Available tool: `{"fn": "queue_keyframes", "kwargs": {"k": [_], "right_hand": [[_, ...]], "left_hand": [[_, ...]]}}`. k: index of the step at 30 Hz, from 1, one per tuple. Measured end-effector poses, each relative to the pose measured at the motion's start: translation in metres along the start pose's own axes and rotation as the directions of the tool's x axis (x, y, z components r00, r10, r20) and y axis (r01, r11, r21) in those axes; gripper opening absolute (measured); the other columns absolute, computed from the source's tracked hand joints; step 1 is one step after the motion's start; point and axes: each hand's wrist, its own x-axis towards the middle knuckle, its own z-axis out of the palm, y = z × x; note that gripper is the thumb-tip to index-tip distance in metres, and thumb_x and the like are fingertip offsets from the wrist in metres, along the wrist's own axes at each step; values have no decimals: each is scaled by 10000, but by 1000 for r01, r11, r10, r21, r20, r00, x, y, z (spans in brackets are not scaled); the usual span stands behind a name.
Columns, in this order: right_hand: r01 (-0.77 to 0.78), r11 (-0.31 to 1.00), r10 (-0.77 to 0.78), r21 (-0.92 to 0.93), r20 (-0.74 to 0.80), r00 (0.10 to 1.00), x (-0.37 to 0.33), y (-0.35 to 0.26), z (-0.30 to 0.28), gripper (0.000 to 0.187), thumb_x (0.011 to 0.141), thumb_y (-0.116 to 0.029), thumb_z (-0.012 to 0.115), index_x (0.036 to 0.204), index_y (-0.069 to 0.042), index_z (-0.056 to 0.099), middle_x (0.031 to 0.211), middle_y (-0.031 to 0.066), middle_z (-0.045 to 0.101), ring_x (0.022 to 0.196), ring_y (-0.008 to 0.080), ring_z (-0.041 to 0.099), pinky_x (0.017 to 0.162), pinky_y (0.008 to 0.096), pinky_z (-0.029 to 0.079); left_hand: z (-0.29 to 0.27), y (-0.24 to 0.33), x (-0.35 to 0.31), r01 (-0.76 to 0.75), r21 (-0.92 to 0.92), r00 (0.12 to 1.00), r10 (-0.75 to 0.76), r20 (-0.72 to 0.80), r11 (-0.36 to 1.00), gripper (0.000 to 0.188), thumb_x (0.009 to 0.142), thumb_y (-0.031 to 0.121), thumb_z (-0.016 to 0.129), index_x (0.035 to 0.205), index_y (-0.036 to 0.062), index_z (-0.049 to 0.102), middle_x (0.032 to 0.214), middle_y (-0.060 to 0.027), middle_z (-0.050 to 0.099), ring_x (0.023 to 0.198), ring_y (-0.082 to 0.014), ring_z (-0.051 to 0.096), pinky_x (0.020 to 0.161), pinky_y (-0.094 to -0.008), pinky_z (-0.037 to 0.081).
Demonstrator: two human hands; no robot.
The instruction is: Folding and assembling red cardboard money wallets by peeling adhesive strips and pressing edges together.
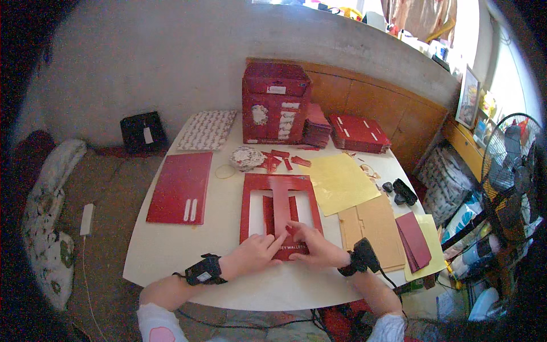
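Observation:
In front of me lies a dark red cardboard piece point(246, 219) with cut-out windows and a long central strip point(280, 199). White shows through the openings. My left hand point(253, 251) rests on its lower left part, index finger stretched onto the strip, the other fingers partly bent. From the right, my right hand point(316, 246) touches the strip's lower end with its fingertips, thumb apart and lower on the card. Both hands press on the card from above. Part of its lower edge is hidden under them.
A stack of red card sheets point(179, 188) lies left, near a patterned stack point(207, 130). Behind stand a red box point(273, 111) and a red pile point(360, 133). A crumpled ball point(247, 158), red scraps point(280, 161), yellow paper point(339, 182) and brown cardboard point(373, 231) surround the work. A fan point(511, 154) stands right.

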Motion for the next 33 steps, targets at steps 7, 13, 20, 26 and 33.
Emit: {"fn": "queue_keyframes", "kwargs": {"k": [7, 13, 20, 26, 33], "right_hand": [[-36, 999, 37, -22, 69, 997, -1, 1, 3, 759, 722, -141, 711, 1330, 31, 290, 1056, 168, 511, 981, 288, 488, 893, 389, 387], [-43, 994, 57, -102, 140, 988, 1, -5, -1, 696, 753, -161, 679, 1331, -15, 320, 1067, 181, 512, 980, 323, 487, 861, 403, 392], [161, 925, -146, -346, 68, 987, -9, 9, 1, 594, 770, -140, 631, 1301, -41, 385, 1012, 160, 530, 946, 342, 500, 851, 407, 399], [242, 867, -262, -435, 15, 965, -9, 5, 1, 498, 764, -100, 606, 1235, -40, 454, 956, 127, 531, 888, 312, 513, 813, 399, 411], [317, 798, -359, -513, 18, 933, -6, 10, 5, 410, 761, -106, 605, 1157, -35, 530, 871, 81, 552, 834, 254, 525, 785, 374, 425]], "left_hand": [[-1, 4, 1, 0, 63, 1000, 2, -27, 998, 649, 783, 341, 596, 1264, -53, 407, 817, -102, 494, 704, -228, 535, 625, -324, 446], [7, -1, -2, -23, 66, 995, 29, -91, 998, 645, 788, 349, 592, 1257, -57, 413, 802, -101, 494, 673, -224, 529, 599, -320, 448], [2, 0, -2, 23, 76, 999, -19, -44, 997, 677, 778, 338, 608, 1262, -85, 397, 794, -94, 496, 665, -212, 537, 579, -311, 446], [0, 0, -3, 17, 94, 995, -8, -95, 995, 637, 748, 242, 616, 1257, -81, 410, 755, -80, 494, 619, -200, 531, 553, -307, 441], [-4, 3, -1, 37, 127, 983, -13, -182, 991, 487, 748, 190, 600, 1197, 16, 525, 671, -33, 495, 568, -178, 526, 524, -299, 428]]}}
